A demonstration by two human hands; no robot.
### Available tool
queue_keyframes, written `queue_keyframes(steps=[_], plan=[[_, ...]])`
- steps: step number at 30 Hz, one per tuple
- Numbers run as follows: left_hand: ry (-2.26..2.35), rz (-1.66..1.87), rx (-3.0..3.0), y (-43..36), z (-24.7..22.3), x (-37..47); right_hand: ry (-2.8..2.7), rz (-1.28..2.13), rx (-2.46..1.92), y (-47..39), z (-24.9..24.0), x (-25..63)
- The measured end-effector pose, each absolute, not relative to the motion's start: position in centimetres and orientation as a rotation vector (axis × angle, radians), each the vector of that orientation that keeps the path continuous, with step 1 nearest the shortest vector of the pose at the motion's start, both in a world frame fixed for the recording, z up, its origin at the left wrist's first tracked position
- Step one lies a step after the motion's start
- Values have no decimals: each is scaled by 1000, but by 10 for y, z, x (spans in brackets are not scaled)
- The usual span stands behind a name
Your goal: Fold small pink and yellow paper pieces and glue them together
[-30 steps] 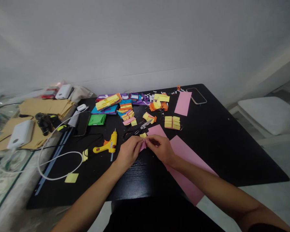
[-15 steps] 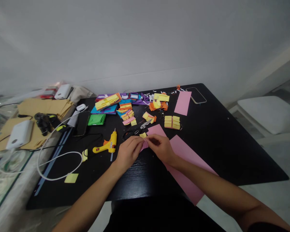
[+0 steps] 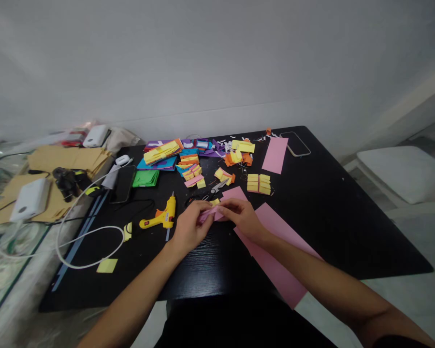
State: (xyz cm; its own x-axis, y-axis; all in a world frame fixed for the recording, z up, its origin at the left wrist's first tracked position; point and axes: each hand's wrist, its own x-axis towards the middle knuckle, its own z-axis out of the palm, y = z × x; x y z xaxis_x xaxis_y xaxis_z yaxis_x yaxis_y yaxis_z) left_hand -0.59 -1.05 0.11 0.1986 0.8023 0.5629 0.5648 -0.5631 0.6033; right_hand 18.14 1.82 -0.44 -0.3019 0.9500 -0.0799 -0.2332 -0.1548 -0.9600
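Observation:
Between my two hands is a small piece of pink paper (image 3: 213, 211), held just above the black table. My left hand (image 3: 192, 224) pinches its left side, thumb on top. The fingers of my right hand (image 3: 244, 218) are closed on its right end. Right behind the paper lie a bit of yellow paper (image 3: 215, 202) and a pair of scissors (image 3: 217, 186) with the blades pointing away to the right. Under my right wrist spreads a large pink sheet (image 3: 281, 251), and another pink sheet (image 3: 235, 194) shows behind that hand.
A yellow glue gun (image 3: 163, 215) lies left of my left hand. Bundled yellow strips (image 3: 258, 183), a green paper stack (image 3: 145, 178) and mixed coloured scraps (image 3: 237, 157) sit farther back. A white cable (image 3: 90, 266) loops at left; a phone (image 3: 123, 184) lies near it.
The pink paper has come up between my fingers and shows more of its surface. My left hand has turned slightly, its thumb now over the paper. The right hand stays nearly in place.

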Motion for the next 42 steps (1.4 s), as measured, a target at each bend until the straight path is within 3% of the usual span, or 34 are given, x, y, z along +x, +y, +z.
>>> queue_keyframes(steps=[8, 25, 42], plan=[[1342, 1116, 1727, -5, 9, -14, -1153, 1557, -955, 21, -5, 184], [1401, 1039, 1793, -2, 9, -16, -1175, 1591, -973, 23, -8, 185], [1224, 925, 1398, -1, 4, -15, -1091, 1744, -985, 25, -12, 185]])
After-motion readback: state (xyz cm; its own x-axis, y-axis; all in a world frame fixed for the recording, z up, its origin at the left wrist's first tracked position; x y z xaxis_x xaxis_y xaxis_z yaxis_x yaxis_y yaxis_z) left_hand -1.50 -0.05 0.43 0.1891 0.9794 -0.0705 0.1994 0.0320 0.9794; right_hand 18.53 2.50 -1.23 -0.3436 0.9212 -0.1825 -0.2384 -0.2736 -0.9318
